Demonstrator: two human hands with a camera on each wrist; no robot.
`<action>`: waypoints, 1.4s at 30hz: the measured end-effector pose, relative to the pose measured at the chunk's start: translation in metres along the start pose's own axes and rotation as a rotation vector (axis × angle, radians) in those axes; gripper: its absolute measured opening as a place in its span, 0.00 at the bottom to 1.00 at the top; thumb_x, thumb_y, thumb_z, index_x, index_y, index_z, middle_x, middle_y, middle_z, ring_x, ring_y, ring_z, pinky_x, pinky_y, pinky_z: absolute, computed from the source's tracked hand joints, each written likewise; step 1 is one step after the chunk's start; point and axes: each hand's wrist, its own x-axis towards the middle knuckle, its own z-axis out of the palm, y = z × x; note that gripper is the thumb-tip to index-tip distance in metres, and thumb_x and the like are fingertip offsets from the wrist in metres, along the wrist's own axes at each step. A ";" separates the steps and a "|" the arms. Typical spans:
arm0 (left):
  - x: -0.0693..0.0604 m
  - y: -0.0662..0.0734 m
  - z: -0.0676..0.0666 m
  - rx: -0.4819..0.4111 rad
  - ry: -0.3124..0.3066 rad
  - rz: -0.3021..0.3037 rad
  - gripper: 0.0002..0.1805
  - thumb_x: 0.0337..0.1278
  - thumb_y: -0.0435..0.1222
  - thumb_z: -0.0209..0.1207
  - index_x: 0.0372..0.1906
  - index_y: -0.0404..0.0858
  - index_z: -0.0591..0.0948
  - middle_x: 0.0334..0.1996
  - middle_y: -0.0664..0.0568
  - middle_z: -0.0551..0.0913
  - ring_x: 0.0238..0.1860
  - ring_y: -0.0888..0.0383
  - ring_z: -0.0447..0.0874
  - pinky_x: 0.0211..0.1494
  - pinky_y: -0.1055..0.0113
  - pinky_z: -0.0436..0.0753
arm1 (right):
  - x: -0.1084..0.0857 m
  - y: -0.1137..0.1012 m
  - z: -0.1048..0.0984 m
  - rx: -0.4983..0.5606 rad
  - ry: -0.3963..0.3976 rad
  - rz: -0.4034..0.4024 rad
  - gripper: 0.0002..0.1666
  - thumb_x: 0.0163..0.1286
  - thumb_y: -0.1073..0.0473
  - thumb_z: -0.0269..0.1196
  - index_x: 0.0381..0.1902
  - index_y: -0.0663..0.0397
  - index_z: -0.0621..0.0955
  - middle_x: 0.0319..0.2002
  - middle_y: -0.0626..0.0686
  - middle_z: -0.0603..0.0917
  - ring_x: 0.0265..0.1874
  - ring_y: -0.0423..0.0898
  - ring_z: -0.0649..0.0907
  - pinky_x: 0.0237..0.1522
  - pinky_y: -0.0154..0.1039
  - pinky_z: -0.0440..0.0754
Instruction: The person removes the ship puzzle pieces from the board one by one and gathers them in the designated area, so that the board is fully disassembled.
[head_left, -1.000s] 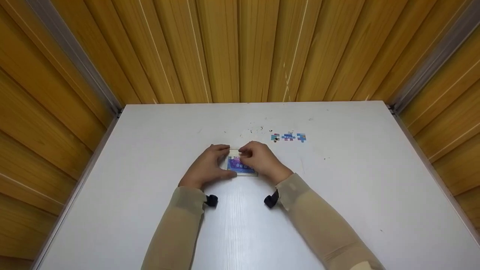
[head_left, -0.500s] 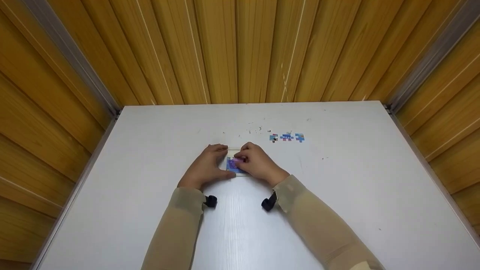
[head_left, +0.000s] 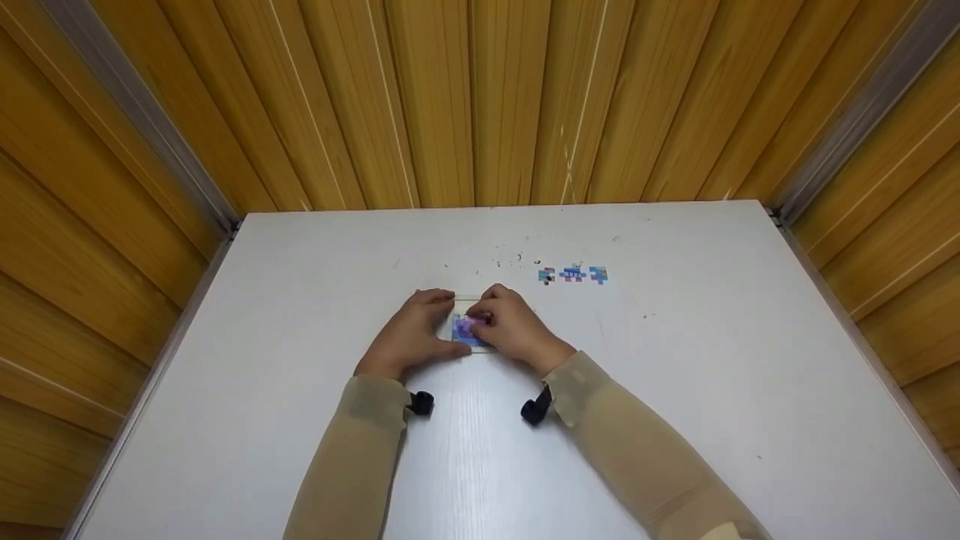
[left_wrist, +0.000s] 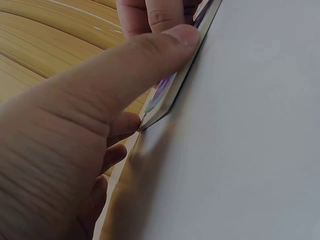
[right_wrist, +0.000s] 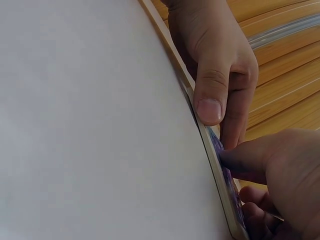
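In the head view, a small puzzle board (head_left: 466, 306) lies on the white table, its near part filled with blue and purple picture pieces. My left hand (head_left: 409, 337) holds its left side, thumb at the near edge and fingers at the far edge. The left wrist view shows that thumb (left_wrist: 182, 42) over the board's pale rim (left_wrist: 172, 95). With curled thumb and fingers, my right hand (head_left: 521, 326) pinches a pink-purple puzzle piece (head_left: 471, 320) against the board. Those fingertips hide much of the piece and the board's right part.
Three loose puzzle pieces lie in a row beyond my right hand: a left one (head_left: 546, 276), a middle one (head_left: 573, 274) and a right one (head_left: 598, 275). Small dark specks (head_left: 517, 259) dot the white table (head_left: 675, 375). Yellow wood-look panels (head_left: 450, 105) stand behind it.
My right hand has shifted slightly left over the board, bringing the pink-purple puzzle piece with it. The left hand keeps its hold, and the loose pieces stay put.
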 end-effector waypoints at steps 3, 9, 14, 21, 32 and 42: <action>0.000 0.000 0.000 0.001 -0.003 -0.002 0.55 0.53 0.54 0.87 0.81 0.34 0.77 0.85 0.50 0.74 0.92 0.41 0.59 0.96 0.46 0.60 | 0.000 0.000 0.001 -0.007 0.011 0.002 0.16 0.76 0.60 0.73 0.57 0.60 0.93 0.54 0.59 0.86 0.54 0.56 0.84 0.63 0.55 0.85; 0.000 -0.001 0.000 -0.001 -0.004 -0.003 0.55 0.52 0.55 0.87 0.81 0.34 0.77 0.86 0.51 0.73 0.93 0.40 0.58 0.96 0.45 0.60 | 0.000 0.000 0.001 0.022 0.029 -0.001 0.13 0.75 0.61 0.75 0.55 0.56 0.92 0.50 0.55 0.87 0.50 0.51 0.84 0.59 0.49 0.84; 0.001 -0.002 0.001 -0.003 -0.005 -0.008 0.55 0.52 0.54 0.87 0.81 0.34 0.77 0.86 0.50 0.73 0.93 0.39 0.58 0.96 0.45 0.59 | 0.000 0.004 0.003 0.037 0.031 -0.016 0.13 0.74 0.61 0.76 0.54 0.55 0.91 0.50 0.54 0.88 0.51 0.51 0.84 0.59 0.48 0.85; 0.001 -0.002 0.000 -0.007 -0.003 0.001 0.55 0.51 0.53 0.87 0.80 0.33 0.78 0.86 0.49 0.74 0.92 0.40 0.59 0.97 0.46 0.59 | 0.001 0.008 0.005 0.041 0.042 -0.053 0.13 0.74 0.61 0.76 0.54 0.54 0.91 0.47 0.54 0.91 0.50 0.50 0.84 0.58 0.49 0.85; 0.000 -0.002 0.001 -0.017 -0.002 -0.008 0.55 0.51 0.53 0.88 0.80 0.34 0.78 0.86 0.50 0.73 0.93 0.38 0.58 0.96 0.44 0.59 | 0.000 0.007 0.004 0.039 0.033 -0.044 0.14 0.73 0.61 0.75 0.55 0.54 0.92 0.45 0.52 0.92 0.48 0.48 0.83 0.56 0.46 0.84; 0.001 -0.003 0.000 -0.012 -0.008 0.018 0.55 0.51 0.55 0.87 0.80 0.34 0.78 0.86 0.49 0.74 0.92 0.42 0.59 0.97 0.47 0.58 | 0.001 0.006 0.002 0.015 0.023 -0.057 0.16 0.74 0.62 0.74 0.57 0.56 0.92 0.46 0.54 0.94 0.49 0.50 0.84 0.57 0.47 0.85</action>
